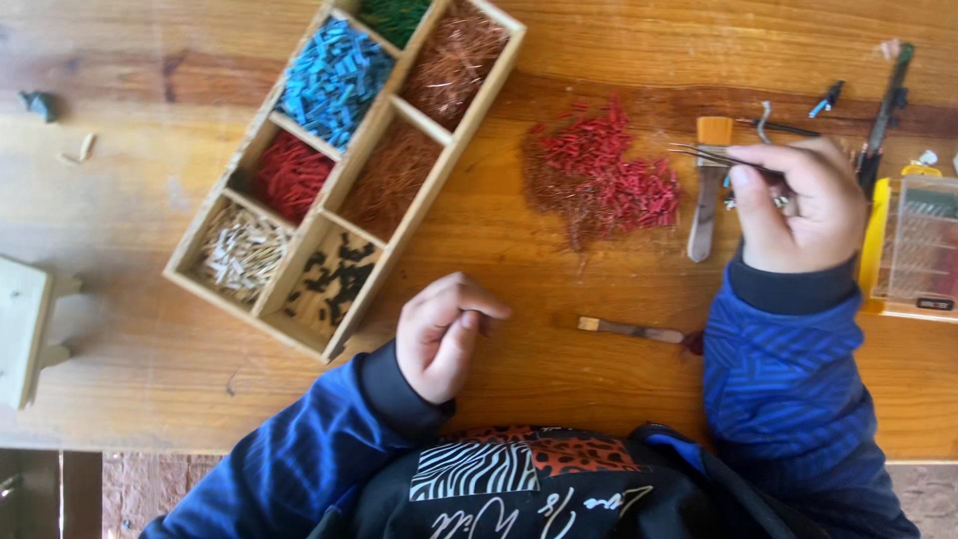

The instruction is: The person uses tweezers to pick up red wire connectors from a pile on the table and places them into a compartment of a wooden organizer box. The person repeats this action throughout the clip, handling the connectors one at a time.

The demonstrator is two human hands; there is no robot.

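From the head camera, looking down, the right hand (803, 205) is raised a little above the wooden bench (559, 299), its fingers (743, 185) closed around thin metal tweezers (714, 155). The tweezers point left, toward a loose heap of red pieces mixed with copper strands (599, 175); this grip seems chosen for picking up such small pieces one at a time. The wrist is bent inward and the blue sleeve (783, 369) comes up from the lower edge.

The left hand (444, 334) rests on the bench near the body, curled into a loose fist, thumb against the index finger. I cannot tell if something small is inside it.

To the left lies a wooden tray with compartments (454, 145), set at an angle. Each compartment keeps one kind: blue, red, green, copper, pale and black pieces, so the colours stay apart. Just beside the heap, under the right hand, lies a flat brush with a wooden handle (711, 190), and a second thin tool (629, 329) lies between the hands. A yellow case (913, 245) stands at the right edge.
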